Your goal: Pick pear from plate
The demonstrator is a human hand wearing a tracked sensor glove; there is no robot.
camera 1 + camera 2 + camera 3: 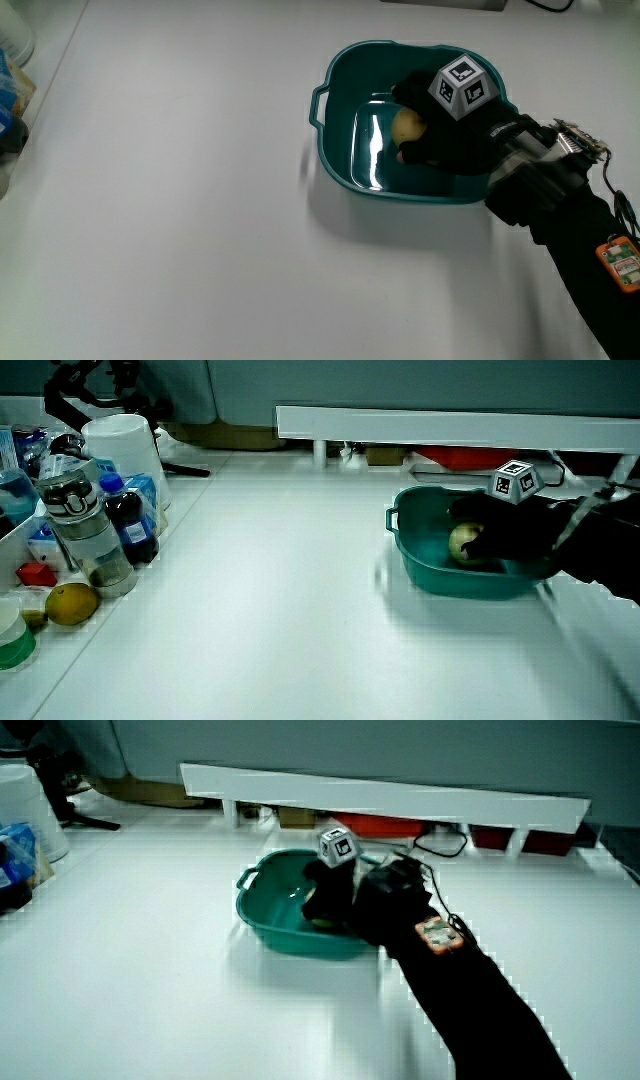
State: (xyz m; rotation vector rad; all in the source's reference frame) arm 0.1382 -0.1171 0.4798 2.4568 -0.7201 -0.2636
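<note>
Nearest of all is my black-sleeved forearm, reaching in over the desk's near edge toward the teal plate, which is deep like a basin with a small handle on its rim. Down inside it my hand is curled around the pear, fingers closed on its side while the pale yellow skin shows past them in the main view and in a side view. It looks to me as if the pear sits on the plate's floor, not yet lifted. What worries me: the skin is smooth and round, so a shallow hold could let it roll out against the wall. The plate is light too, and dragging my wrist across the rim could tip or slide it toward the desk's edge.
</note>
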